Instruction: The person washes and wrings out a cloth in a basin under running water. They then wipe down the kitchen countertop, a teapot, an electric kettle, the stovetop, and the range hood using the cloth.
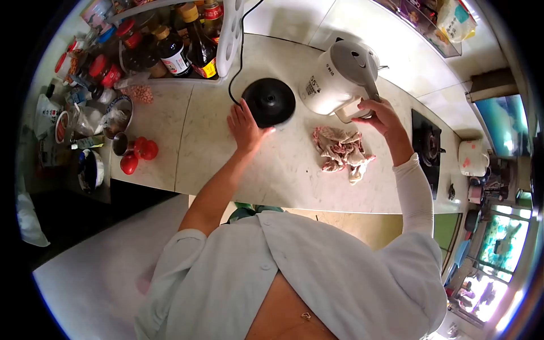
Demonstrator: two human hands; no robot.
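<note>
A white electric kettle with a grey lid stands at the back of the counter, and my right hand is closed around its handle. Left of it lies a round black kettle base with a black cord running up from it. My left hand is at the lower left edge of this base, fingers apart, thumb beside its rim. A crumpled, reddish-stained cloth lies on the counter in front of the kettle.
Dark sauce bottles stand in a white rack at the back left. Red tomatoes, a metal cup and jars sit on the left. A black stove is on the right. The counter's front edge runs near my body.
</note>
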